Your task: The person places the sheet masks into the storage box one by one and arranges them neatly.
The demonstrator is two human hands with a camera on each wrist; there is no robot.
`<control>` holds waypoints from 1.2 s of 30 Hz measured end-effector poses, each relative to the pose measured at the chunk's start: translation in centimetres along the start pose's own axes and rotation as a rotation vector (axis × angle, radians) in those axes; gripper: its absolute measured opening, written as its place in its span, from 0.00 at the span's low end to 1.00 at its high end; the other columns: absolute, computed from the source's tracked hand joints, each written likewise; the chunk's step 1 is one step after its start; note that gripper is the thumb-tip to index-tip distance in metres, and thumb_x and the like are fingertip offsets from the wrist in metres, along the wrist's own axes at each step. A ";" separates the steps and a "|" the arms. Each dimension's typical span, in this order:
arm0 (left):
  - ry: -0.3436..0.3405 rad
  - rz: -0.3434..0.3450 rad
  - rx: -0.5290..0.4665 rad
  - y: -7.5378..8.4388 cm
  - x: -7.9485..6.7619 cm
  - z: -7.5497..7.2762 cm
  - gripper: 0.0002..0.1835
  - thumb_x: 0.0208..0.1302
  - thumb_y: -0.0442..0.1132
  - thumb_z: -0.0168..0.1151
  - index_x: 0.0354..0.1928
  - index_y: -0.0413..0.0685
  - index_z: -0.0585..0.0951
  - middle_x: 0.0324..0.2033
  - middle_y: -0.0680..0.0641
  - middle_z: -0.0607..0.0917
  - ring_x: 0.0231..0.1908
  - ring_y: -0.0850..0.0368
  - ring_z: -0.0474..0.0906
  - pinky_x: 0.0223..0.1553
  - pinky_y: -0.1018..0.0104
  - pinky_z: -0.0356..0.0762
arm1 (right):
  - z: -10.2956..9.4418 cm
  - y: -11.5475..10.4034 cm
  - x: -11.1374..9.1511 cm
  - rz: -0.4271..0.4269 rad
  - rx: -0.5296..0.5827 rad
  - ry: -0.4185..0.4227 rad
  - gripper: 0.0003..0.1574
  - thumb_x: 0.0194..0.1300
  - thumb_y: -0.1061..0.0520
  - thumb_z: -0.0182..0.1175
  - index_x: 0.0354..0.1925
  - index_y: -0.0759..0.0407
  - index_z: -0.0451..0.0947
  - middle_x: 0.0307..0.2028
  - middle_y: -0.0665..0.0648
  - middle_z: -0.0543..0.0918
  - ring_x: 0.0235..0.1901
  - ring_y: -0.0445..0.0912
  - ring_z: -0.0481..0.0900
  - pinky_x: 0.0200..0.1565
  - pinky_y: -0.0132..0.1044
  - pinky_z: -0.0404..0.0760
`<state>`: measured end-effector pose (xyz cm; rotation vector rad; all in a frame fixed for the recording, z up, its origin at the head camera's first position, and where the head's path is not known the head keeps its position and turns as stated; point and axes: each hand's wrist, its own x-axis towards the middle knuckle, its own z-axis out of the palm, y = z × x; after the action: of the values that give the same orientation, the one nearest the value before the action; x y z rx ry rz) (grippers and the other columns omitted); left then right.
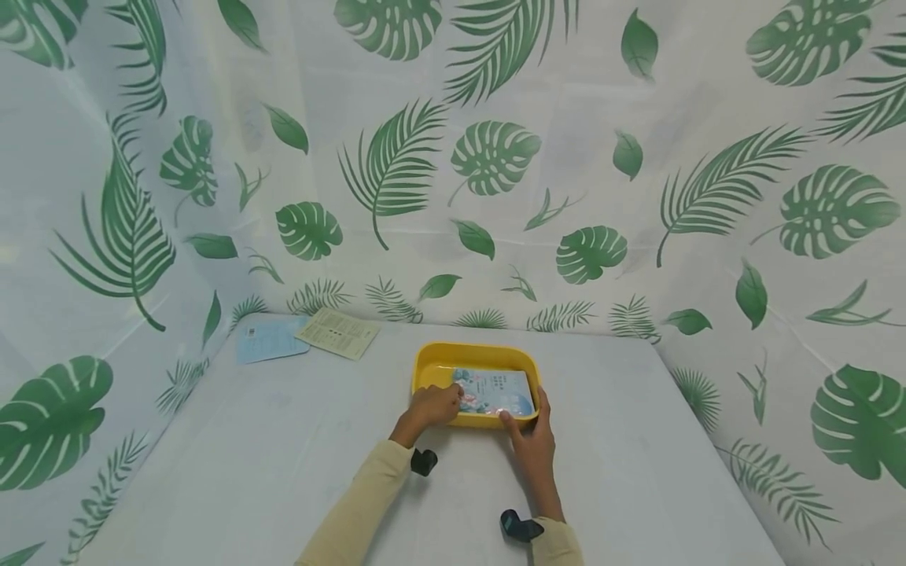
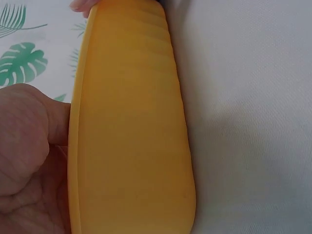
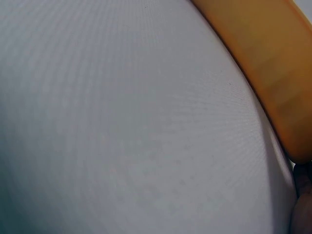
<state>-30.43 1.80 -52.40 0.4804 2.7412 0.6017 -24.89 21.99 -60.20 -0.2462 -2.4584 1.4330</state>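
Note:
A yellow tray (image 1: pixel 433 362) with raised walls stands on the white table, and a light-blue booklet (image 1: pixel 495 391) with a floral cover lies inside it, toward the right. My left hand (image 1: pixel 435 405) reaches over the front wall, its curled fingers pinching the booklet's left edge. From the left wrist view, the palm is beside the tray's rim (image 2: pixel 74 161), and the wall hides the fingertips. My right hand (image 1: pixel 532 440) grips the tray's front right corner, thumb at the front rim and fingers along the right side. Only a sliver of that hand shows in the right wrist view.
At the table's back left lie a light-blue printed sheet (image 1: pixel 269 338) and a pale yellow-green printed sheet (image 1: pixel 340 333), which overlap slightly. A white curtain (image 1: pixel 510 86) with green leaf prints encloses the table (image 1: pixel 283 440) at the back and sides.

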 end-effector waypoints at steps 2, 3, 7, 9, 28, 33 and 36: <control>-0.005 -0.015 0.008 0.0 -0.1 0.1 0.19 0.72 0.41 0.46 0.61 0.47 0.75 0.43 0.44 0.85 0.31 0.53 0.70 0.45 0.57 0.67 | 0.1 0.0 -0.1 0.006 0.001 -0.005 0.58 0.61 0.38 0.65 0.77 0.39 0.41 0.76 0.62 0.54 0.73 0.63 0.54 0.69 0.61 0.56; -0.007 -0.020 0.014 -0.1 -0.2 0.1 0.19 0.72 0.42 0.46 0.61 0.47 0.75 0.44 0.44 0.85 0.31 0.53 0.70 0.46 0.56 0.67 | 0.1 0.0 -0.1 0.007 0.001 -0.008 0.58 0.61 0.38 0.65 0.77 0.39 0.41 0.76 0.62 0.54 0.73 0.63 0.54 0.69 0.61 0.56; -0.011 -0.024 0.019 -0.3 -0.5 0.1 0.19 0.72 0.42 0.47 0.60 0.45 0.76 0.45 0.44 0.84 0.32 0.53 0.70 0.47 0.56 0.68 | 0.4 0.0 -0.2 0.009 0.006 -0.018 0.59 0.60 0.36 0.65 0.77 0.39 0.41 0.76 0.61 0.53 0.74 0.62 0.54 0.70 0.61 0.55; -0.006 -0.014 0.020 -0.5 -0.5 0.1 0.18 0.72 0.41 0.47 0.58 0.44 0.77 0.43 0.44 0.84 0.31 0.54 0.70 0.46 0.57 0.68 | 0.5 0.1 -0.1 0.006 0.009 -0.014 0.59 0.60 0.35 0.65 0.77 0.38 0.42 0.76 0.61 0.54 0.74 0.61 0.54 0.70 0.60 0.55; 0.130 0.165 0.004 -1.2 -0.2 0.9 0.18 0.74 0.42 0.49 0.60 0.45 0.77 0.47 0.47 0.85 0.38 0.58 0.77 0.47 0.61 0.78 | 0.0 0.2 0.1 0.010 0.005 -0.013 0.59 0.61 0.36 0.64 0.77 0.39 0.41 0.76 0.60 0.53 0.74 0.61 0.53 0.71 0.60 0.54; 0.250 0.377 -0.284 -3.4 -1.5 0.4 0.14 0.74 0.37 0.51 0.53 0.40 0.80 0.51 0.43 0.84 0.52 0.49 0.80 0.54 0.55 0.78 | -0.2 0.1 0.1 0.005 0.016 -0.002 0.59 0.60 0.36 0.65 0.77 0.39 0.42 0.76 0.60 0.54 0.74 0.60 0.53 0.71 0.59 0.54; 0.385 0.383 -0.453 -5.6 -2.2 -0.1 0.12 0.74 0.38 0.52 0.48 0.40 0.82 0.45 0.44 0.86 0.45 0.52 0.83 0.45 0.62 0.83 | -0.1 0.0 0.0 -0.001 0.023 0.005 0.59 0.60 0.36 0.65 0.77 0.39 0.42 0.76 0.60 0.55 0.74 0.60 0.53 0.71 0.59 0.54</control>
<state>-29.91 -3.89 -54.32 0.8509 2.7264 1.5074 -24.90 22.12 -60.15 -0.2440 -2.4366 1.4575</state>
